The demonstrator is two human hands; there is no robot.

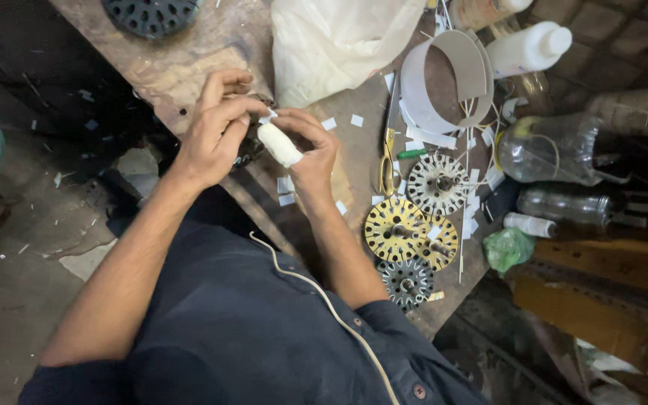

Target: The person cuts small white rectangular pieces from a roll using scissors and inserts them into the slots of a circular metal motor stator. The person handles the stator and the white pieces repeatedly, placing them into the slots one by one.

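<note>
Both hands meet over the edge of a worn wooden bench [189,67]. My left hand [215,131] curls around a dark round slotted metal part [249,150], mostly hidden by the fingers. My right hand [310,154] pinches a small white paper slip [268,117] at the top of that part, against the left fingertips. A white cloth-wrapped thing [279,145] lies along the right thumb; whether it is a bandaged thumb or a small roll I cannot tell.
To the right on the bench lie a white slotted disc [436,184], two yellow discs [395,229], a dark disc [406,283], yellow-handled scissors [388,154], a curled white paper strip [444,82], a plastic bag [339,45], several bottles [549,146] and scattered paper snippets [286,184].
</note>
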